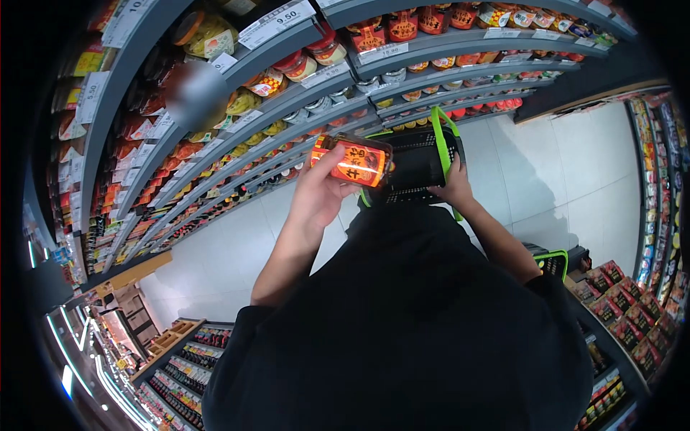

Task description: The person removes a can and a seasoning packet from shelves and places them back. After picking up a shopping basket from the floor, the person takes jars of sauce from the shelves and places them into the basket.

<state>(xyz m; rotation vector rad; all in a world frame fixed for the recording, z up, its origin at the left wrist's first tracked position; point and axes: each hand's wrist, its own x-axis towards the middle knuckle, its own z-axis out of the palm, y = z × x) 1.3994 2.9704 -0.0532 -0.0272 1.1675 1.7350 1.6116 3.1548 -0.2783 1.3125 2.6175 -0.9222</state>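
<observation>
My left hand (322, 188) is closed around a jar (357, 162) with a bright orange-red label and dark contents, tilted onto its side. The thumb lies across the label. Just to the right of the jar is a black shopping basket (413, 161) with a green handle (438, 133). My right hand (455, 188) grips the basket at its right side, near the green handle; part of the fingers is hidden behind the rim. The visible inside of the basket is dark, and my body covers its near side.
Curved-looking shelves (287, 90) full of jars and price tags stand in front and to the left. A second green-handled basket (552, 262) is on the right, beside stacked red boxes (625, 309). Pale floor tiles (568, 165) run between the shelves.
</observation>
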